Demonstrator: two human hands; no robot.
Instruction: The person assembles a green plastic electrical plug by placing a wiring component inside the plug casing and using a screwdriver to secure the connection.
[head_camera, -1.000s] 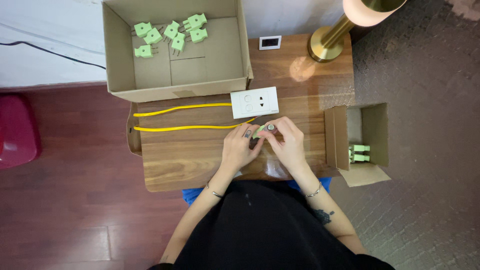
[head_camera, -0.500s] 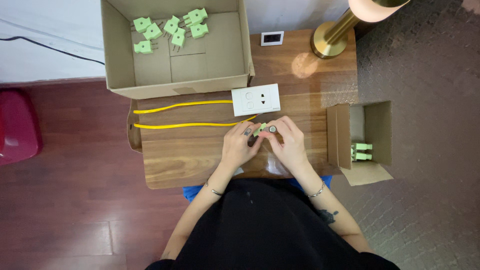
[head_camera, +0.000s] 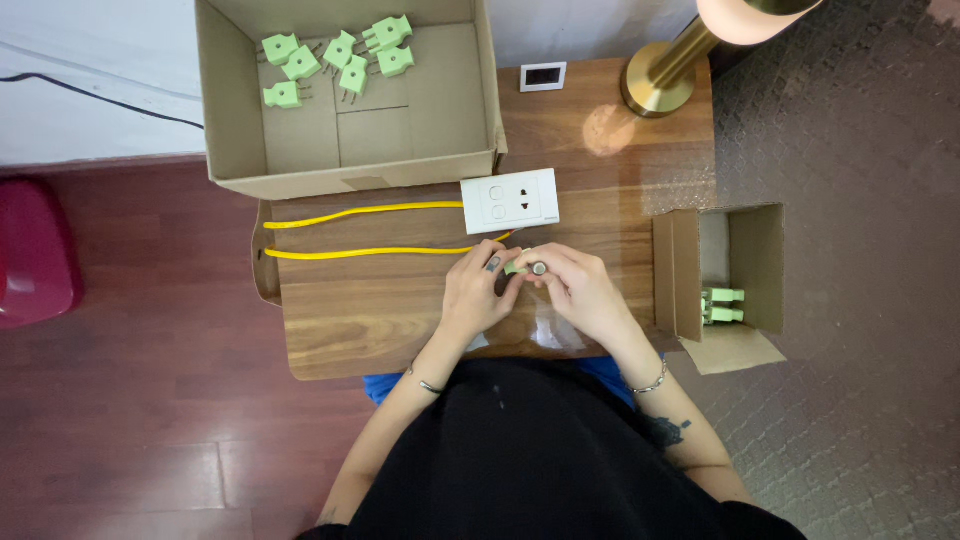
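1. Gripping a small green plug (head_camera: 516, 267) between them, both hands meet over the middle of the wooden counter (head_camera: 380, 310); the left hand (head_camera: 478, 295) pinches it from the left side, and the right hand (head_camera: 575, 290) closes on it from the right.
2. Fingers of both hands are curled shut around the plug (a small round metallic part shows at its right end, just by the right fingertips; its kind cannot be told).
3. A yellow cable (head_camera: 370, 251) runs along the counter from its left edge to the hands; a second yellow run lies above it, nearly parallel, and reaches a white wall socket plate (head_camera: 510, 200).
4. The socket plate lies flat on the counter, just above the hands and apart from them.
5. A large open cardboard box (head_camera: 440, 110) sits at the far side of the counter and holds several loose green plugs (head_camera: 340, 55) in its upper left part.
6. A smaller open cardboard box (head_camera: 760, 260) stands off the counter's right edge, with more green plugs (head_camera: 722, 305) inside.
7. A brass lamp base (head_camera: 657, 88) stands at the far right corner, a small dark-faced white device (head_camera: 542, 76) beside it.
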